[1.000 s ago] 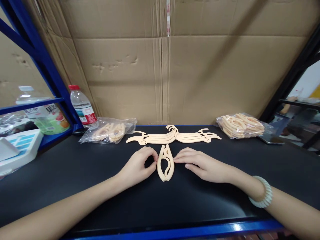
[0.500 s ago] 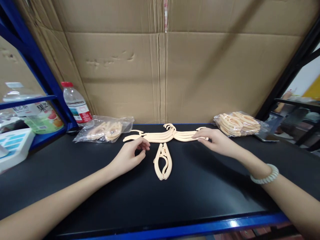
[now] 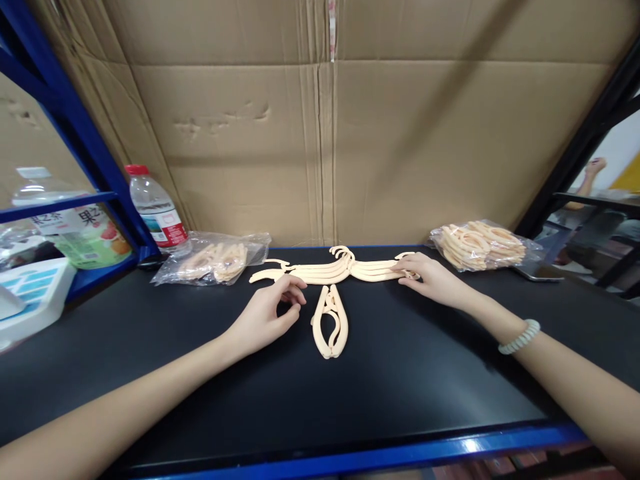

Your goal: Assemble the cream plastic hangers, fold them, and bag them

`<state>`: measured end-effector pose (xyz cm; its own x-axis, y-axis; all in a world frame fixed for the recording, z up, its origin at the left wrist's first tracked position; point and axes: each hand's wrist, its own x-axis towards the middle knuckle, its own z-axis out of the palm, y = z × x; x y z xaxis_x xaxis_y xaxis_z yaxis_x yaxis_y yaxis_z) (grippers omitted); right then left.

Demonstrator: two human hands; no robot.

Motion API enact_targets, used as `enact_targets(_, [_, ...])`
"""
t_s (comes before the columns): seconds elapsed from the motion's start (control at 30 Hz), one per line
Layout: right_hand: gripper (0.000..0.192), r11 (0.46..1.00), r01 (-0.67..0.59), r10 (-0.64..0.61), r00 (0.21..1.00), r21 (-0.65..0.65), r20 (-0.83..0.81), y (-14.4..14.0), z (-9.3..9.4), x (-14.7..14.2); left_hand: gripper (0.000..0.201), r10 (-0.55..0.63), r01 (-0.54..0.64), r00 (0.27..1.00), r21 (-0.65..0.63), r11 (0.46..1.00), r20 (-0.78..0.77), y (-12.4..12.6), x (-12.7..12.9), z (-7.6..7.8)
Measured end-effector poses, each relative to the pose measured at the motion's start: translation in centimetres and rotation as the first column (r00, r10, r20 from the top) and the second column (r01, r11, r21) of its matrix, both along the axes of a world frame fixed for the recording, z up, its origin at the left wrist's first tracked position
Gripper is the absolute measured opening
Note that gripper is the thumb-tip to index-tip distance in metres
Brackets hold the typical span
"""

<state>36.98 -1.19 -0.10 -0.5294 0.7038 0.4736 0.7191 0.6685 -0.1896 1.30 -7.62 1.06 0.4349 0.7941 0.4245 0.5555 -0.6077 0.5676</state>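
Several cream folding clothes hangers (image 3: 320, 273) lie unfolded in a nested row at the back of the black table, hooks pointing away from me. One folded hanger (image 3: 330, 323) lies closer to me, below their middle. My right hand (image 3: 433, 279) rests over the right end of the unfolded hangers, fingers stretched and thumb apart, with cream plastic showing between them. My left hand (image 3: 270, 312) hovers just in front of their left part, fingers loosely curled, thumb apart, holding nothing. Whether its fingertips touch the hangers I cannot tell.
Clear bags of folded hangers lie at the back left (image 3: 215, 259) and back right (image 3: 480, 245). A red-capped bottle (image 3: 157, 210) stands beside the blue shelf frame (image 3: 103, 160). Cardboard (image 3: 240, 153) walls the back. A flat dark object (image 3: 537, 273) lies near the right bag.
The view has shifted slightly. My right fingers have shifted a little at the hangers' right end; my left hand hardly differs. The hangers keep their arrangement.
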Motion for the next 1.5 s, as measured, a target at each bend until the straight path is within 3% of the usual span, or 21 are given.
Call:
enact_targets(0.17, [0.021,1.0,-0.015,0.015,1.0,-0.012,0.017,0.3,-0.6,-0.2,0.029,-0.007,0.008,1.0,-0.006,1.0,0.006,-0.2,0.2,0.0])
enact_targets(0.4, [0.013,0.999,-0.004,0.004,1.0,-0.035,-0.013,-0.2,0.0,-0.9,0.029,-0.014,0.014,1.0,-0.021,1.0,0.012,-0.5,0.4,-0.1])
enact_targets(0.73, [0.023,0.991,0.014,-0.032,0.991,-0.136,-0.127,-1.3,1.5,-1.0,0.026,0.009,0.012,0.989,-0.14,0.99,0.147,-0.8,0.7,-0.1])
enact_targets(1.0, [0.033,0.994,0.035,-0.067,0.948,-0.106,-0.312,-1.6,3.0,0.0,0.025,0.195,-0.077,0.936,-0.368,0.927,0.294,-0.1,0.5,0.1])
enact_targets(1.2, [0.032,0.991,-0.006,-0.04,0.942,-0.134,-0.333,-2.1,3.2,-0.6,0.041,0.367,-0.137,0.819,-0.47,0.872,0.442,0.0,0.4,-0.3])
enact_targets(1.33, [0.026,0.986,-0.044,-0.004,0.959,-0.162,-0.284,-2.7,3.0,-1.4,0.052,0.35,-0.144,0.823,-0.431,0.891,0.448,-0.4,0.8,-0.1])
enact_targets(1.5, [0.017,0.96,-0.118,0.048,0.963,-0.256,-0.265,-3.4,2.9,-2.5,0.068,0.181,-0.083,0.91,-0.264,0.961,0.372,-1.1,1.1,0.0])
